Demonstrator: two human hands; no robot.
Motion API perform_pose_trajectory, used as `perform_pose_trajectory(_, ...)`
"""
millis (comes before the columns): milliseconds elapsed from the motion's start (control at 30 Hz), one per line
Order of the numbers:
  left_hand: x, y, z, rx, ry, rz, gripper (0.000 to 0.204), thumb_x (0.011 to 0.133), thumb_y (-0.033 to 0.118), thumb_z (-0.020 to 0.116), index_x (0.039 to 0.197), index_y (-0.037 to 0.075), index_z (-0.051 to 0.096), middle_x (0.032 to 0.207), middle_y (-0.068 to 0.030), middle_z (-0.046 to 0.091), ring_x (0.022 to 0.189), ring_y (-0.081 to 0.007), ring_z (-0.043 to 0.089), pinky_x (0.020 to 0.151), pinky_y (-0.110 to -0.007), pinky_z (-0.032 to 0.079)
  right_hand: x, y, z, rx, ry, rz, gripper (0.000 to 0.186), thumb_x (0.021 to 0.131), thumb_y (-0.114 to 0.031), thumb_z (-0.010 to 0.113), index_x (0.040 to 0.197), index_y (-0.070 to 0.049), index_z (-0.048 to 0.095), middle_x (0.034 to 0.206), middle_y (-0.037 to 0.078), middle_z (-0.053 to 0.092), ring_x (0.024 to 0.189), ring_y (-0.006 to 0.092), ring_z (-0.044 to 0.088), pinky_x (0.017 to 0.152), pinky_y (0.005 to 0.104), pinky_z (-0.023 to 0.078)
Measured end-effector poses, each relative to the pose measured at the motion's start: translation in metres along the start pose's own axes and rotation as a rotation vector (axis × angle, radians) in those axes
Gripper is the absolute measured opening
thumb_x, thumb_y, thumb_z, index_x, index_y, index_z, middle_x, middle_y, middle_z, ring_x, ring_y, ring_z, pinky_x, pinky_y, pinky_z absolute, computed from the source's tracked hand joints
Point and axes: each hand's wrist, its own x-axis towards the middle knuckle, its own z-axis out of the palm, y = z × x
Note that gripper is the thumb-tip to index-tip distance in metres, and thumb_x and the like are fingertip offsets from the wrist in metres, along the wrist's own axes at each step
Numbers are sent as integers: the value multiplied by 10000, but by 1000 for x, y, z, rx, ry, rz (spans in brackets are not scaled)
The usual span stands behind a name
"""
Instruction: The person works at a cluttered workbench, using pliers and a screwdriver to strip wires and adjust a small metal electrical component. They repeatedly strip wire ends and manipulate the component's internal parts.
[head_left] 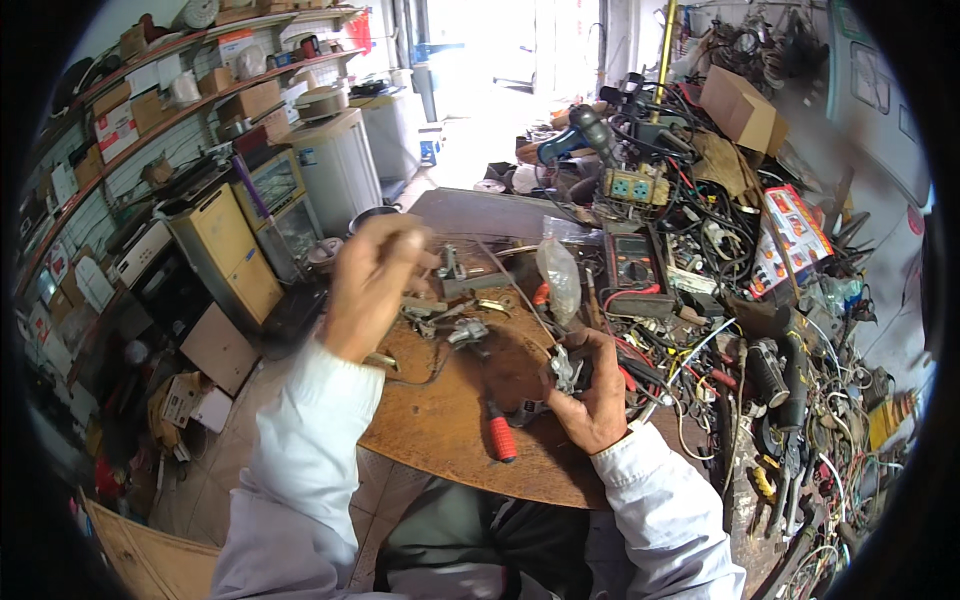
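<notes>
My left hand [375, 280], blurred, is raised at left centre over the worn wooden bench [470, 460]; its fingers look bent, and whether they hold anything is unclear. My right hand [590, 400] grips a small silvery metal part [563, 370], near which a thin rod [515, 290] runs up to the back left. Loose metal pieces [468, 335] lie between my hands. A red-handled screwdriver [500, 435] lies near the front edge, left of my right hand. A clear plastic bag [560, 280] sits behind the metal part.
A multimeter [632, 262], a blue power tool [560, 145], a cardboard box [735, 110] and tangled cables and tools [790, 440] crowd the right side. On the left stand a yellow cabinet [225, 250], a white appliance [340, 155] and loaded shelves [150, 60]. A bright doorway [500, 40] is behind.
</notes>
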Motion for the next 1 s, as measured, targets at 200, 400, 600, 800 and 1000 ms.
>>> perform_pose_trajectory(200, -40, -13, 44, 5, -373, 65, 290, 968, 279, 631, 1055, 3, 621, 919, -86, 685, 748, -111, 645, 577, -217, 515, -3, 19, 2, 191, 171, 127, 554, 755, -90, 788, 1201, -8, 469, 1024, 134, 622, 876, 182, 639, 767, 312, 526)
perform_pose_trajectory(400, -44, -41, 101, 49, -642, 194, 658, 904, 279, 734, 1379, -66, 437, 1241, -175, 606, 1126, -211, 599, 949, -351, 493, -3, 18, 3, -198, 196, -98, 555, 765, -78, 795, 1213, -8, 474, 1038, 169, 638, 858, 299, 688, 774, 348, 546)
perform_pose_trajectory(600, -36, -48, 91, -2, -634, 97, 491, 981, 263, 630, 1344, -33, 481, 1146, -116, 639, 1075, -179, 597, 943, -326, 472, 7, 5, 3, -208, -21, -144, 831, 779, -75, 780, 1454, 5, 302, 1259, 262, 562, 1114, 379, 623, 915, 402, 522)
perform_pose_trajectory(800, -6, -58, 68, -167, -584, 30, 418, 1000, 309, 603, 1277, 4, 534, 1164, -81, 644, 999, -148, 615, 890, -320, 519, 18, 10, -5, -105, 107, 3, 574, 832, -34, 699, 1345, 25, 448, 1180, 219, 632, 1078, 296, 657, 928, 361, 516)
perform_pose_trajectory(1000, 11, -65, 47, 23, -336, 57, 263, 927, 176, 596, 1130, 17, 650, 864, -38, 623, 777, -119, 590, 714, -288, 497, 25, 8, -22, -263, 7, 105, 245, 788, -35, 705, 1020, 10, 642, 945, 177, 662, 858, 357, 665, 784, 384, 541)
